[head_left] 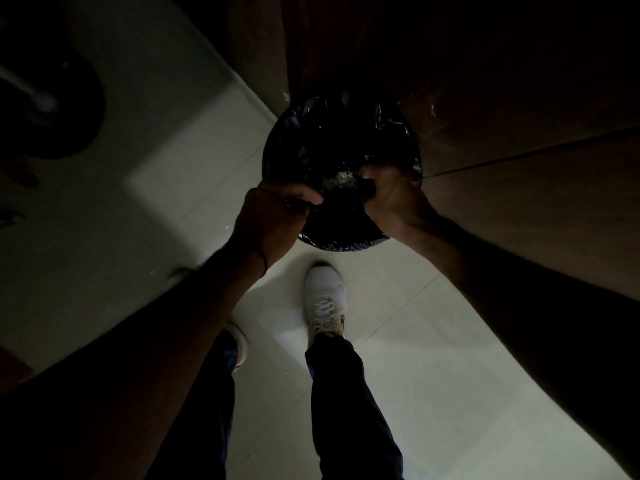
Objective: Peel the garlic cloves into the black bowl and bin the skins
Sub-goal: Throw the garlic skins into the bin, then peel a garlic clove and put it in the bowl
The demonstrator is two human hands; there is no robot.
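Observation:
A round bin (291, 147) lined with a black bag stands on the floor against a wooden cabinet. Both my hands hover over its near half. My left hand (277, 216) is at the bin's left rim, fingers curled and thumb pointing toward the middle; the dim light hides whether it holds anything. My right hand (391, 195) is at the right rim, fingers curled downward. A pale clump of garlic skins (341, 178) shows at its fingertips, between the two hands. The black bowl and the cloves are out of view.
Brown cabinet doors (519, 116) rise behind and right of the bin. My white shoe (323, 299) stands on the pale tiled floor (433, 375) just in front of the bin. A dark round object (65, 109) lies at the far left. The scene is very dim.

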